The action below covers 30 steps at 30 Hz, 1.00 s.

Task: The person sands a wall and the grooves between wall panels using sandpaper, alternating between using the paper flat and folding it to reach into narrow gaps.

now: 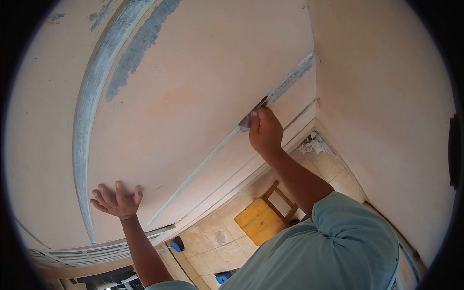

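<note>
My right hand (267,130) is closed on a thin, dark sheet that looks like sandpaper (245,121). The sheet lies against a narrow grey strip (292,77) that slants across the pale pink wall (169,116). My fingers cover much of the sheet, so its full shape is hidden. Lower on the left, my left hand (116,200) rests on the wall with its fingers spread, holding nothing. Just left of those fingertips runs a wide, curved grey band (89,106).
A wooden stool (261,221) stands on the tiled floor (212,251) below my right arm. White debris (316,145) lies in the floor corner. A plain side wall (382,121) rises at right. A white grille (82,256) is below my left hand.
</note>
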Available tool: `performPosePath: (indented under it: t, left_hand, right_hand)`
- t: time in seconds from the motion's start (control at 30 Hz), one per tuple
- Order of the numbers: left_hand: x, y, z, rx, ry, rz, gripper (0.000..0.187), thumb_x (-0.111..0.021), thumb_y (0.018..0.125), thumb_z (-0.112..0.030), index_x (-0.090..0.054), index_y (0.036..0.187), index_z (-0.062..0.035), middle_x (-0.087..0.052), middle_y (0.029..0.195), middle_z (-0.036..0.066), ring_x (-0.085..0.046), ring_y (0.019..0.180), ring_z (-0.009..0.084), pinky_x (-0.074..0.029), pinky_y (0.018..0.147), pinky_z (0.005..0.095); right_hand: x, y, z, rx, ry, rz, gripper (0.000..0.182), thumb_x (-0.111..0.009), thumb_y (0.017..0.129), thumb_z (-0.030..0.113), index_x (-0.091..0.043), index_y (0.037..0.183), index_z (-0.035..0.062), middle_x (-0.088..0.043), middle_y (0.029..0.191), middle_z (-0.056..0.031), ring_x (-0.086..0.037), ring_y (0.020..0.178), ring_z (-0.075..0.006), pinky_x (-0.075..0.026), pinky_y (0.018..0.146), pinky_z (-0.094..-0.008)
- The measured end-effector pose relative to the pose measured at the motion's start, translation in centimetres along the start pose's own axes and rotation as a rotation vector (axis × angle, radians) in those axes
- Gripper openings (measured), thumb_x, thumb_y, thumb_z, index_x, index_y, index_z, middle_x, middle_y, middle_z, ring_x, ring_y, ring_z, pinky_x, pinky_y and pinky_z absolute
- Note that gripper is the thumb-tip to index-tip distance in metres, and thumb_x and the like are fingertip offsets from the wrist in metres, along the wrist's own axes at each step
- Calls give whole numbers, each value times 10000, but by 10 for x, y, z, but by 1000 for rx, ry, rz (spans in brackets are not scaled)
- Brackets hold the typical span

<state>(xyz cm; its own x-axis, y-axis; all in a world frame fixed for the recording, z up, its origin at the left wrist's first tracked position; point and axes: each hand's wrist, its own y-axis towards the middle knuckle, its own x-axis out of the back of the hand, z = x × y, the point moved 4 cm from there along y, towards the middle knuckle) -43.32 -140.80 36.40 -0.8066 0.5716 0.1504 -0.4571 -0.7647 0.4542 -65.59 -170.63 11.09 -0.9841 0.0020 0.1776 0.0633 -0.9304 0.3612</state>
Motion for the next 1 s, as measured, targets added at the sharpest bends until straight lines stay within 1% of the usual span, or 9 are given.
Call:
performPosePath:
  t: [0.1,0.23,0.43,0.6,0.63,0.7,0.77,0.8,1.0]
  left_hand:
    - [0,1,0,-4,-1,0,669,-473,945,-663,-498,1453,-227,-368,1598,203,-268,1528,411,-164,1234,621]
    - [-1,-2,1,9,-17,11,668,-489,938,-661,-501,1446,-226,-381,1584,214,-270,1525,417,-165,1231,626]
    - [-1,-3,0,5,-2,7,660,-499,934,-659,-509,1432,-225,-385,1578,217,-271,1523,425,-166,1230,628]
    - [-1,-3,0,15,-7,3,659,-482,938,-666,-508,1435,-234,-379,1582,216,-273,1522,422,-177,1227,627]
    - [-3,-2,1,21,-6,1,659,-482,938,-666,-508,1435,-234,-379,1582,216,-273,1522,422,-177,1227,627]
    - [0,-3,0,13,1,-3,658,-483,938,-665,-510,1433,-232,-375,1585,214,-275,1522,421,-181,1226,625]
    - [2,-4,1,17,-2,5,654,-487,939,-662,-511,1432,-232,-377,1584,214,-276,1521,421,-183,1227,623]
    - [1,-2,0,14,-6,3,650,-491,940,-658,-511,1431,-232,-378,1582,214,-276,1521,421,-185,1227,621]
    - [3,5,-2,-5,-38,-10,677,-542,951,-617,-473,1477,-198,-374,1594,232,-282,1523,406,-163,1228,606]
  right_hand:
    - [-8,-24,11,77,-9,82,162,-630,936,167,-566,810,88,-603,788,-93,-644,745,-322,-495,619,-419]
    - [32,51,-19,-241,90,-79,182,-587,981,164,-593,822,75,-619,771,-102,-631,704,-324,-479,615,-413]
    - [-17,-39,23,1,110,41,125,-688,899,163,-635,812,90,-633,752,-90,-638,672,-309,-487,584,-400]
    - [-1,-8,3,-84,183,-10,158,-660,933,151,-637,806,59,-652,768,-100,-640,674,-312,-483,597,-399]
    - [5,7,-14,-160,204,20,163,-627,991,115,-652,862,19,-623,720,-89,-559,594,-165,-446,581,-311]
    - [13,23,-16,-218,218,-89,173,-608,1004,107,-627,858,16,-597,704,-87,-537,604,-149,-435,586,-307]
    - [-2,3,0,-196,234,-44,167,-616,996,106,-600,855,19,-587,703,-111,-562,615,-197,-448,599,-324]
    - [-11,-13,4,-79,213,-83,159,-644,962,147,-601,846,49,-634,785,-133,-636,687,-325,-484,610,-407]
    - [2,10,-31,-291,317,-6,151,-656,950,191,-631,892,54,-655,839,-145,-650,763,-329,-505,697,-415]
